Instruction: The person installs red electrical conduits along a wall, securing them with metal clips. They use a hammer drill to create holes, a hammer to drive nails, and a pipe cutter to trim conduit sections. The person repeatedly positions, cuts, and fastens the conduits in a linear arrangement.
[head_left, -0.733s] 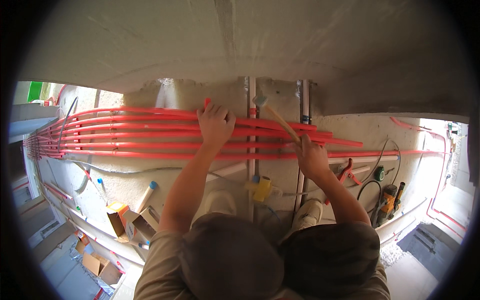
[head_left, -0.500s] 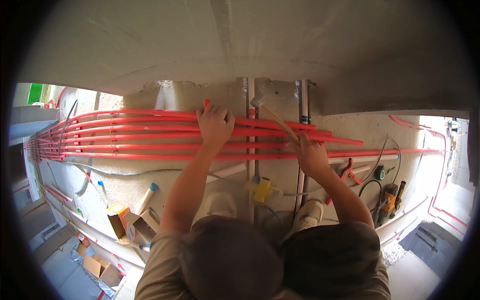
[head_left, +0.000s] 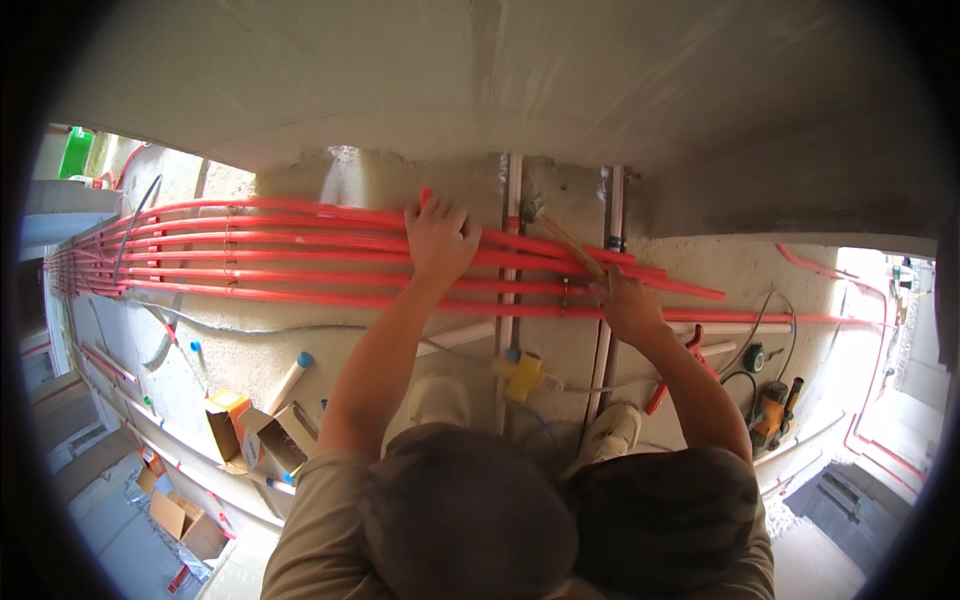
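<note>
My left hand (head_left: pixel 440 240) is closed over the bundle of red pipes (head_left: pixel 330 240). A short red end pokes up past its fingers; I cannot tell which pipe it belongs to. In my right hand (head_left: pixel 632 308) is a hammer (head_left: pixel 572 246), gripped by its wooden handle. The hammer's dark head (head_left: pixel 533 206) points up and left, over the floor beside a pale vertical strip with red bands. The pipes run side by side from the far left, and several of them end at different lengths around my right hand.
A red pipe cutter (head_left: pixel 690 362), a tape measure (head_left: pixel 754 357) and an orange-and-black power tool (head_left: pixel 772 410) lie at the right. A yellow block-shaped thing (head_left: pixel 523 378) sits near my feet. Open cardboard boxes (head_left: pixel 280 440) stand at the left. A concrete wall (head_left: pixel 480 90) rises in front.
The view has shifted slightly. Both hands keep much the same places on the pipes and the hammer, and the hammer's head has moved slightly to the right.
</note>
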